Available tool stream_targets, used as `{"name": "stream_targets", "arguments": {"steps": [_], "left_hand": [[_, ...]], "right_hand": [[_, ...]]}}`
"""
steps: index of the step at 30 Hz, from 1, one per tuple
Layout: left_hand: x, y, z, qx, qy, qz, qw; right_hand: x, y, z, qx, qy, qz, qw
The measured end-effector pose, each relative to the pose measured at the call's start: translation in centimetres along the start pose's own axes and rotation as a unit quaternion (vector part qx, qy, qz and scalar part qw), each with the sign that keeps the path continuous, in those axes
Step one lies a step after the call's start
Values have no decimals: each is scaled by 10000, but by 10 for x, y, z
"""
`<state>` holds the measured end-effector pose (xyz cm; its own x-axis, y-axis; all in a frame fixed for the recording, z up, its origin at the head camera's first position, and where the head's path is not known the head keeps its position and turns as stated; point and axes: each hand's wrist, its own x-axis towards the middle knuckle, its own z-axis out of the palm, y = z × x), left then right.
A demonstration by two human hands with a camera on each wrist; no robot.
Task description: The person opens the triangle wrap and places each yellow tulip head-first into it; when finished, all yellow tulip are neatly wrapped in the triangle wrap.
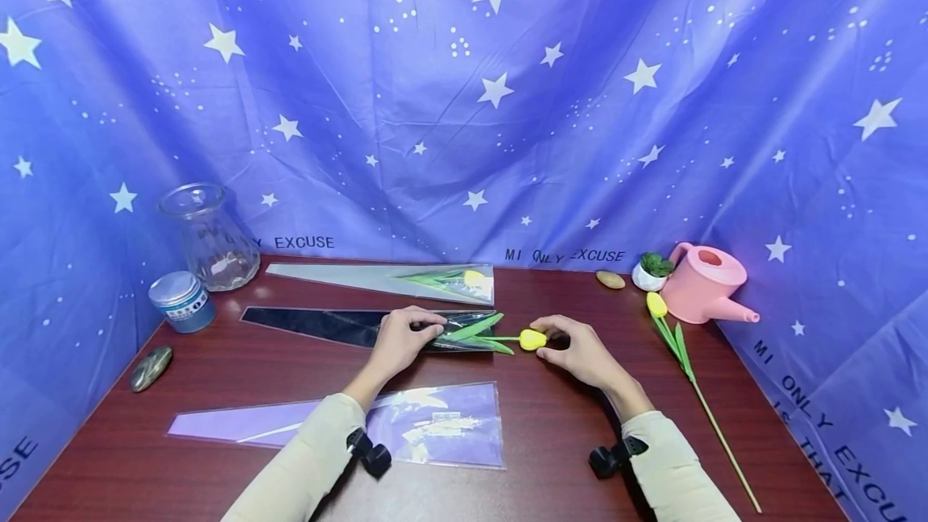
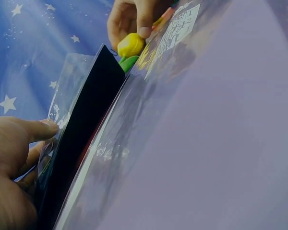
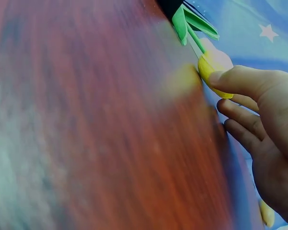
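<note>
Nearest, at six o'clock, an empty clear purple-backed cellophane sleeve [image 1: 406,425] waits — right hand [image 1: 583,354] fingers pinch the yellow artificial tulip [image 1: 532,339], stem half inside the black-backed cellophane sleeve [image 1: 348,327] that left hand [image 1: 397,343] fingers grip; one o'clock tulip [image 1: 674,337] unwrapped.

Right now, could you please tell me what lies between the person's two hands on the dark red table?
In the head view, the green leaves of the yellow artificial tulip lie between the left hand and the right hand.

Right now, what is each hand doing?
Left hand: grips the black sleeve near its mouth.
Right hand: pinches the yellow tulip head.
</note>
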<state>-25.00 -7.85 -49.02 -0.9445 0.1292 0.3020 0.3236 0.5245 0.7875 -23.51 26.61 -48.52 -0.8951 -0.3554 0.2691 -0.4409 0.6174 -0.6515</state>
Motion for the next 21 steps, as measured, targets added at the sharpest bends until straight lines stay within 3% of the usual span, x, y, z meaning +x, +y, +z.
{"name": "stream_targets", "arguments": {"steps": [10, 21], "left_hand": [[0, -2, 1, -35, 4, 46, 10000], [0, -1, 0, -93, 2, 76, 9999]], "right_hand": [[1, 2, 4, 376, 277, -100, 9989], [11, -11, 15, 836, 543, 257, 9947]]}}
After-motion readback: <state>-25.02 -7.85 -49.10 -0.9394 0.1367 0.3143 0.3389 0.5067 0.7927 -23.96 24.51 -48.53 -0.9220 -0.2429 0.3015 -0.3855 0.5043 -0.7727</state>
